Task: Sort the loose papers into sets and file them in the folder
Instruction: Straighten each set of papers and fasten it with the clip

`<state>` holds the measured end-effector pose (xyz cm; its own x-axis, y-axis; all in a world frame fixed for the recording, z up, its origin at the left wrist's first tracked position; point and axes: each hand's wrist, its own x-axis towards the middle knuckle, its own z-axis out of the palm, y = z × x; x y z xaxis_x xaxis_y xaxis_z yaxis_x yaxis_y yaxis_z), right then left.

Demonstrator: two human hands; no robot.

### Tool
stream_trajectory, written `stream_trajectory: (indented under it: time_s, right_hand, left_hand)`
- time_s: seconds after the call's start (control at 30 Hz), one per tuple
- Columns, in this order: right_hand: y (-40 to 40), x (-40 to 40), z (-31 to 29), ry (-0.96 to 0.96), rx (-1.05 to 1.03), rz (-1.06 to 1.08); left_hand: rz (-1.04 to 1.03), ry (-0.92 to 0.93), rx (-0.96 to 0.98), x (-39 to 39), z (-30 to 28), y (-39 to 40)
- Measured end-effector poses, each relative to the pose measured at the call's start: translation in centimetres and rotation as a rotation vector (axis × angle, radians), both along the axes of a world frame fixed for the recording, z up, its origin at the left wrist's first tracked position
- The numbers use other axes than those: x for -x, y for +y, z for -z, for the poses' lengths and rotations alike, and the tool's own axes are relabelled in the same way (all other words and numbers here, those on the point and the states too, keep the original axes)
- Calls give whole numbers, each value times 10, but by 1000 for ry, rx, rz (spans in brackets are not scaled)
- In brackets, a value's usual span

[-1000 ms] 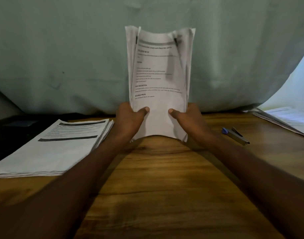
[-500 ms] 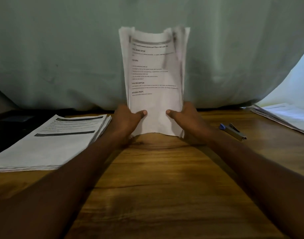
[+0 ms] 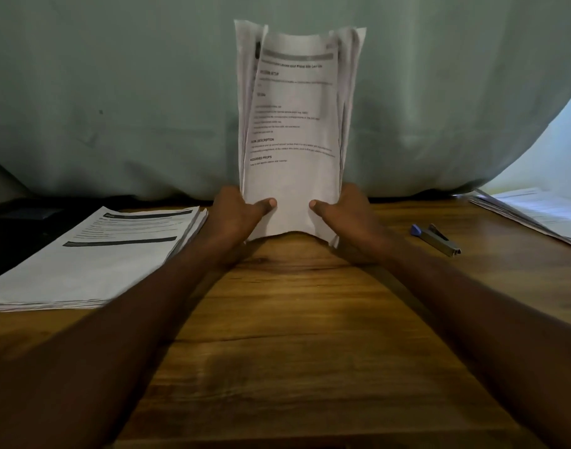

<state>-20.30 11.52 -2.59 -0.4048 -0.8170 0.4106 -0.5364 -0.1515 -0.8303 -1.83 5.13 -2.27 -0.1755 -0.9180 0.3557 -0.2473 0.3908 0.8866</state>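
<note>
Papers (image 3: 294,131) stand gripped upright by both hands' fingers (image 3: 261,205), being squared; other stacks (image 3: 93,257) lie unfiled, no folder visible

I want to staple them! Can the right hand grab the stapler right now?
Probably not yet. The right hand grips the upright papers together with the left hand. The stapler lies beside it, nothing between.

A sheaf of printed white papers (image 3: 294,131) stands upright on its bottom edge on the wooden desk — top edges fanned and uneven. Left of it a flat paper stack (image 3: 96,254) lies printed-side up — another pile (image 3: 536,212) lies far right.
</note>
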Motion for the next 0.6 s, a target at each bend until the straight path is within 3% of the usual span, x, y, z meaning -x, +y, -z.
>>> stream_trajectory:
  time_s: [0.13, 0.27, 0.33, 0.47, 0.6]
  right_hand:
    - [-2, 4, 4, -1, -90, -10]
    - [-4, 6, 5, 34, -108, -18]
    - [-1, 6, 4, 64, -120, -16]
    - [2, 6, 2, 57, -116, -8]
    - [0, 7, 3, 53, -108, -32]
  left_hand:
    - [2, -2, -87, 0, 5, 0]
    - [197, 381, -265, -1, 2, -2]
    - [276, 472, -319, -3, 0, -1]
    - [358, 540, -366, -6, -4, 0]
    - [249, 407, -233, -4, 0, -3]
